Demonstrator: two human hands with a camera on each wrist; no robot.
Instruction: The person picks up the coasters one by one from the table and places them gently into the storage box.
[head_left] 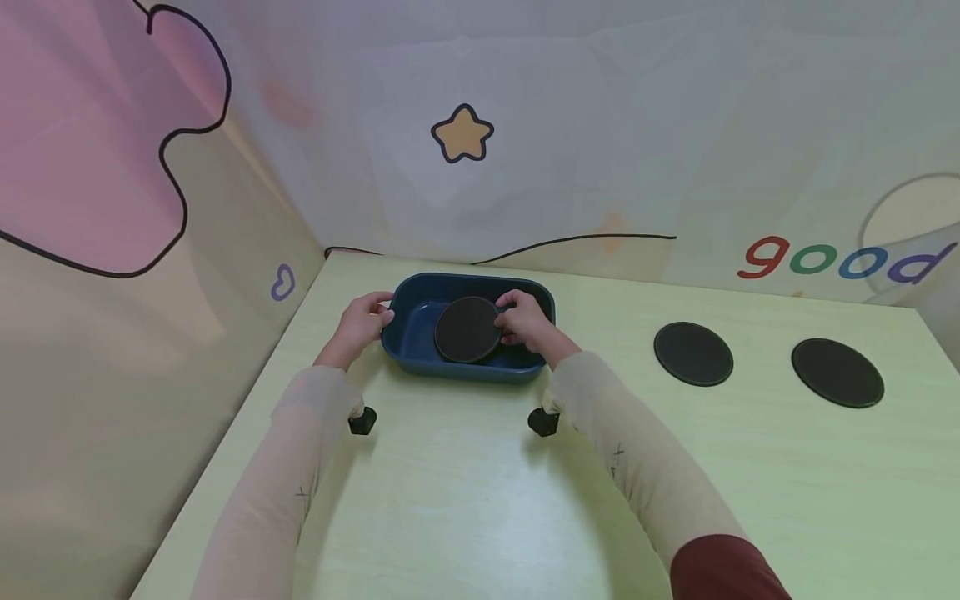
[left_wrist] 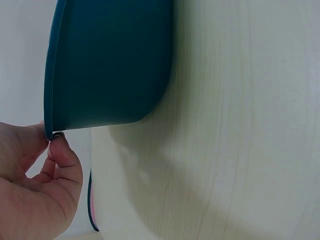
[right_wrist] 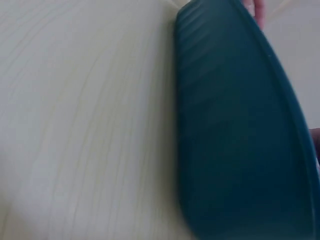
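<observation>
A pale yellow-green wooden surface (head_left: 465, 500) stands in a corner of walls covered with cloth, which shows a yellow star (head_left: 462, 133), a pink cloud shape (head_left: 90, 142) and the coloured word "good" (head_left: 840, 258). Near the back of the surface, left of the middle, sits a dark blue rectangular tray (head_left: 411, 342) with rounded corners. A black round disc (head_left: 468, 329) lies inside it, tilted a little, with its right edge higher. The left hand (head_left: 363, 321) grips the left rim of the tray; in the left wrist view the thumb and curled fingers (left_wrist: 62, 155) pinch this rim. The right hand (head_left: 525, 321) is at the right side of the tray, and its curled fingers hold the right edge of the disc. Two more black discs lie flat on the surface to the right, one nearer (head_left: 693, 353) and one farther (head_left: 837, 372), well apart from the tray. Both arms wear light beige sleeves (head_left: 645, 467).
</observation>
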